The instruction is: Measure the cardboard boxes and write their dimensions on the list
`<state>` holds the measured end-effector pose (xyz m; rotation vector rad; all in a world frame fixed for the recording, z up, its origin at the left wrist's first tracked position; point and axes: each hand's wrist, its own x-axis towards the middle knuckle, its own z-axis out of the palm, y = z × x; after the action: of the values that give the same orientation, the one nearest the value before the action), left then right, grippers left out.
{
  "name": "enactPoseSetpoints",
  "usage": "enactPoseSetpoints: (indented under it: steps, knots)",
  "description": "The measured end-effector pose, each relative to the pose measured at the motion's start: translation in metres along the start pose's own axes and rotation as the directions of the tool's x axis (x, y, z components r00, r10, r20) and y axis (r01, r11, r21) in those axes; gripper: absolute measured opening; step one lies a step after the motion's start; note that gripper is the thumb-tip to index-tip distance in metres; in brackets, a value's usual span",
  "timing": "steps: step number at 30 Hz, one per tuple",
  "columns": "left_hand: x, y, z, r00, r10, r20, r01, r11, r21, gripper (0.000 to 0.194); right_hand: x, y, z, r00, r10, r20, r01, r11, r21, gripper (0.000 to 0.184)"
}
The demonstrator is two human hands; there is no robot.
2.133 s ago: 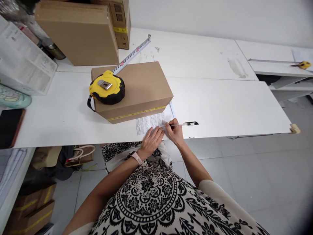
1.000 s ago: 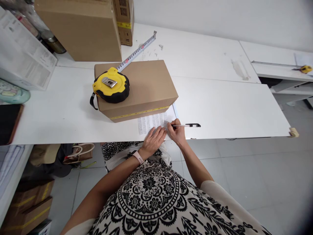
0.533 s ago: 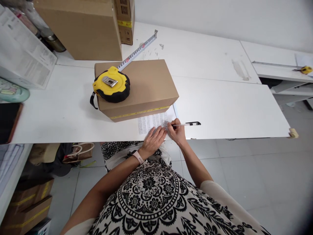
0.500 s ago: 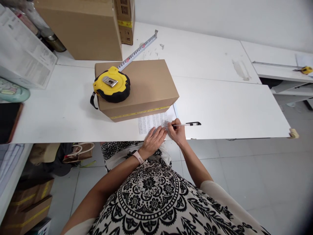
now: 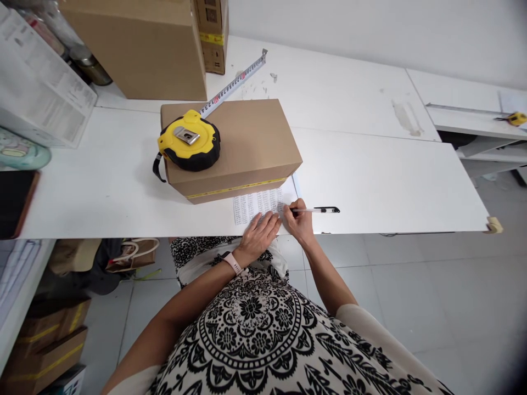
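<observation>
My left hand (image 5: 260, 235) lies flat, fingers stretched out, on the lower part of a sheet of paper (image 5: 256, 205) covered in columns of small handwriting. Beside it, my right hand (image 5: 299, 221) is closed around a pen (image 5: 321, 209) with a clear barrel and black cap end; the tip is hidden by the fingers at the paper. Just beyond the hands, a brown cardboard box (image 5: 247, 137) covers the sheet's far part. On the box's left end rests a yellow and black tape measure (image 5: 190, 140), its blade (image 5: 234, 85) pulled out toward the back.
The white table (image 5: 370, 181) ends just in front of my body. Larger cardboard boxes (image 5: 140, 55) stand at the back left. A white carton (image 5: 45, 82) and a dark phone-like object (image 5: 16, 203) lie at far left. Another tape measure (image 5: 515, 118) sits at far right.
The view has shifted very slightly. Both hands, the pen, the box and the tape measure keep practically the same places.
</observation>
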<state>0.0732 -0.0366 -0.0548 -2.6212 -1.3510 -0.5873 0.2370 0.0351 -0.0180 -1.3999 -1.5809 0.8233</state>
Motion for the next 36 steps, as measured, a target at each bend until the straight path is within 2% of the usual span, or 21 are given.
enactPoseSetpoints:
  steps: [11, 19, 28, 33, 36]
  knots:
    - [0.0002, 0.0003, -0.0006, 1.0, -0.004, 0.024, 0.003, 0.999, 0.032, 0.044, 0.0002, 0.0011, 0.0007, 1.0, 0.015, -0.006, -0.015, 0.999, 0.038, 0.029]
    - [-0.0018, 0.0006, 0.0037, 1.0, -0.006, 0.0, 0.006, 1.0, 0.001, 0.046, -0.0001, 0.0033, 0.0, 1.0, 0.004, -0.031, -0.004, 1.0, 0.015, 0.029]
    - [-0.0001, 0.0005, 0.0009, 0.999, 0.006, -0.034, -0.004, 0.999, 0.052, 0.044, 0.0002, 0.0008, 0.0014, 0.999, -0.015, -0.046, 0.014, 1.0, -0.011, 0.03]
    - [0.0014, 0.0003, -0.0012, 0.996, 0.023, -0.084, -0.016, 0.996, 0.091, 0.041, 0.0002, 0.0001, 0.0002, 0.999, 0.002, -0.039, -0.002, 1.0, 0.0, 0.031]
    - [0.0013, 0.0004, -0.0011, 0.998, 0.016, -0.068, -0.011, 0.997, 0.078, 0.041, 0.0, 0.0002, -0.0008, 1.0, 0.021, -0.021, -0.021, 1.0, 0.002, 0.031]
